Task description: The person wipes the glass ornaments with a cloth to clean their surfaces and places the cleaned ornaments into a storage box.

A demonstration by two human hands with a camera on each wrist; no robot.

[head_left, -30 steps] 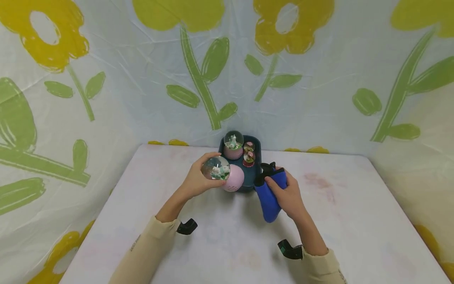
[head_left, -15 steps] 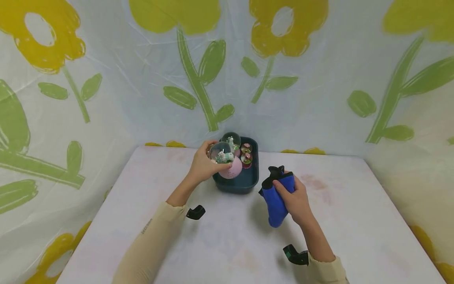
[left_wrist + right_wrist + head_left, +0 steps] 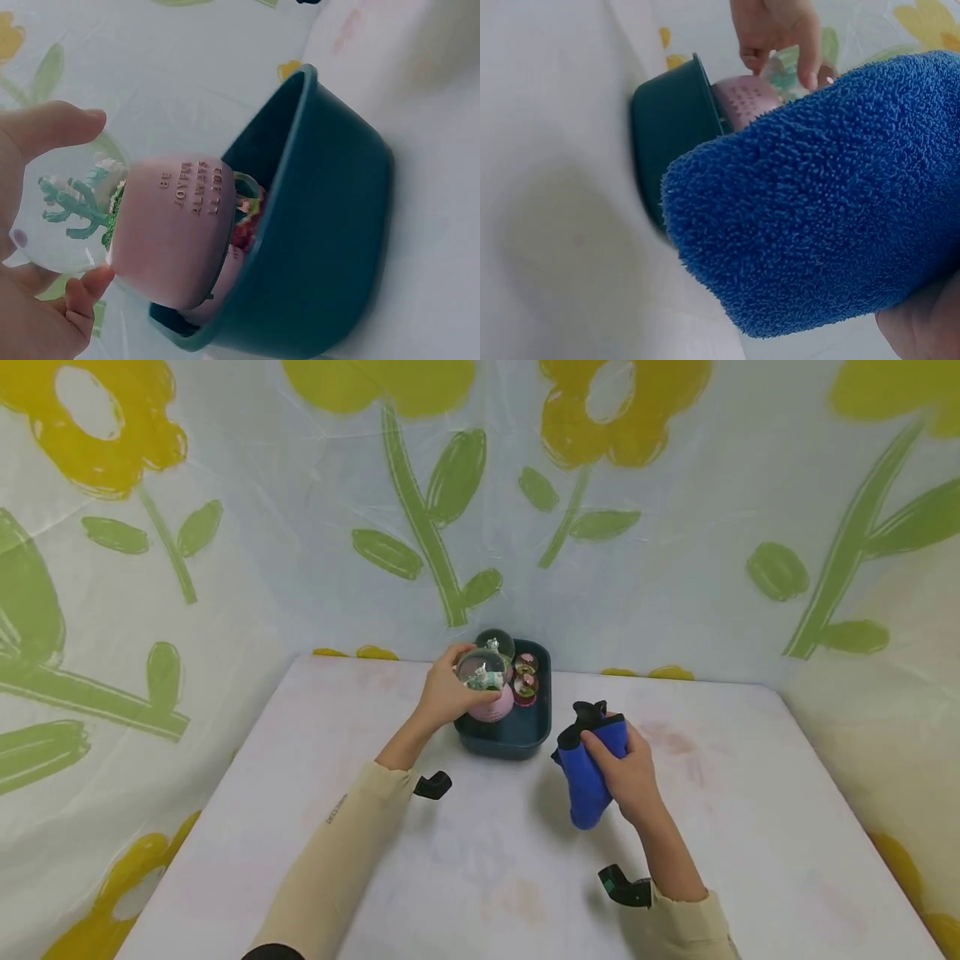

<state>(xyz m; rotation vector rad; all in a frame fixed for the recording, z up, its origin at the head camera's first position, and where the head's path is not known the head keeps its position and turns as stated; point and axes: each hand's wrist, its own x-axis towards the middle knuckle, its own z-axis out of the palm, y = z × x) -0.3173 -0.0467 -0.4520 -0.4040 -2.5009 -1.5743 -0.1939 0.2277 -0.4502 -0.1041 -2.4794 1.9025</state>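
Observation:
My left hand (image 3: 442, 695) grips a snow globe (image 3: 169, 232) by its clear dome, thumb and fingers on opposite sides. Its pink base bears raised lettering, and a teal cactus and white figure show inside. The globe is tilted over a dark teal bin (image 3: 498, 748), its base at the near-left part of the opening; whether it touches the bottom is hidden. Behind it in the bin stands a second snow globe (image 3: 501, 642), partly covered. To the right of the bin, my right hand (image 3: 632, 770) holds a blue terry-cloth mitt (image 3: 810, 202) with black trim above the table.
Small globes with red bases, such as this small globe (image 3: 526, 685), sit at the bin's right side. The bin stands near the back edge of a pale table (image 3: 510, 860). A flower-printed curtain (image 3: 322, 485) rises behind it. Black curved pieces (image 3: 626, 887) stick out at both wrists.
My left hand has carried the snow globe right and away from me, from the bin's left front to over its opening. The right hand with the mitt has shifted slightly right, away from the bin.

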